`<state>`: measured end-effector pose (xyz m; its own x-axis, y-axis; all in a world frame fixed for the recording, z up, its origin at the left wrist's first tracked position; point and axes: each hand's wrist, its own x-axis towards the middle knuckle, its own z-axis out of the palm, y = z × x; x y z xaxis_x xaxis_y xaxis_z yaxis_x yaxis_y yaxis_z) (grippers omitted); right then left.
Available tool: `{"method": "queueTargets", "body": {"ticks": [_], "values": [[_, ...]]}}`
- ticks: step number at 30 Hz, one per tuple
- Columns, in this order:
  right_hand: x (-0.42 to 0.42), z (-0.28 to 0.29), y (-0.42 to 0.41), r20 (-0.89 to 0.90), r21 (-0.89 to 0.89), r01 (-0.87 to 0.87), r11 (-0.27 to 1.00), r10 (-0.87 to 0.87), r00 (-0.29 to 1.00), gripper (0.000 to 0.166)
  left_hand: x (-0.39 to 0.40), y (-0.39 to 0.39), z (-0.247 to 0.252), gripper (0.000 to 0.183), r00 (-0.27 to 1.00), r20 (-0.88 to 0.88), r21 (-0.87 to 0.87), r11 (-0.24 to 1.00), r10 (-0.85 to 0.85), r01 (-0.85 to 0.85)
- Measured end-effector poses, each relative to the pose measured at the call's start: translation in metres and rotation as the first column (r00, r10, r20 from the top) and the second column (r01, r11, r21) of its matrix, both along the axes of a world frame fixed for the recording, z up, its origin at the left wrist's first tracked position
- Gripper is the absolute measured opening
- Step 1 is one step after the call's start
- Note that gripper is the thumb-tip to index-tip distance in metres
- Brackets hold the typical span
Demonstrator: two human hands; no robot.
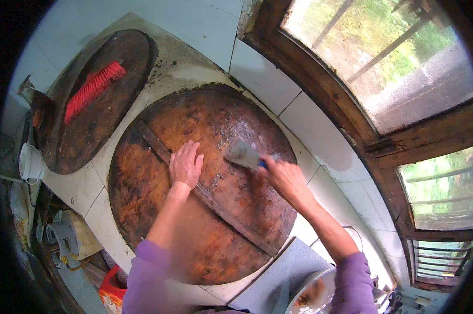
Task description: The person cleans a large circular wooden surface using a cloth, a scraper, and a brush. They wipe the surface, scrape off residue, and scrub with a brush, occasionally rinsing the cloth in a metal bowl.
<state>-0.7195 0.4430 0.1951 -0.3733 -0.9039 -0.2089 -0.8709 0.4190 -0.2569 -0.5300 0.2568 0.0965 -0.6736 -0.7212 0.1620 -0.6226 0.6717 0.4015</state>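
A large round wooden lid (158,219), stained orange-brown and black, spans the tiled counter before me, with a wooden batten (228,218) running across it. My left hand (185,163) rests palm down on the lid beside the batten and holds nothing. In my right hand (284,176) is a putty knife (242,154) with a wide metal blade and a blue handle, most of which my fingers hide. The blade lies low over the lid, and whether its edge touches the wood I cannot tell. Greyish scraped patches and loose crumbs (240,129) show around the blade.
A second wooden lid (114,106) at the upper left carries a red-bristled brush (95,90). A white mug-like container (31,163) stands at the counter's left edge. Near my right forearm are a grey board (277,271) and a bowl (326,288). Wood-framed windows (377,145) line the right wall.
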Motion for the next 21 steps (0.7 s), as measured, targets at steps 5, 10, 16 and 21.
{"method": "queueTargets", "body": {"ticks": [5, 10, 16, 21], "values": [[0.041, 0.015, 0.132, -0.033, 0.214, 0.023, 0.976, -0.017, 0.999, 0.037, 0.002, 0.003, 0.000, 0.039, 0.999, -0.010, -0.028, 0.999, 0.043, -0.043], [0.068, -0.018, 0.089, 0.049, 0.094, 0.036, 0.995, -0.041, 0.998, 0.038, 0.003, 0.001, -0.007, 0.039, 0.999, -0.048, -0.036, 0.999, 0.014, -0.016], [0.045, -0.024, -0.002, 0.002, 0.117, -0.006, 0.993, 0.006, 1.000, 0.040, -0.002, -0.001, -0.002, 0.040, 1.000, -0.005, -0.021, 1.000, 0.013, -0.013], [-0.024, 0.009, 0.097, -0.126, -0.044, 0.131, 0.990, -0.136, 0.983, 0.041, 0.000, -0.001, -0.004, 0.038, 1.000, 0.019, -0.016, 1.000, 0.010, -0.009]]}}
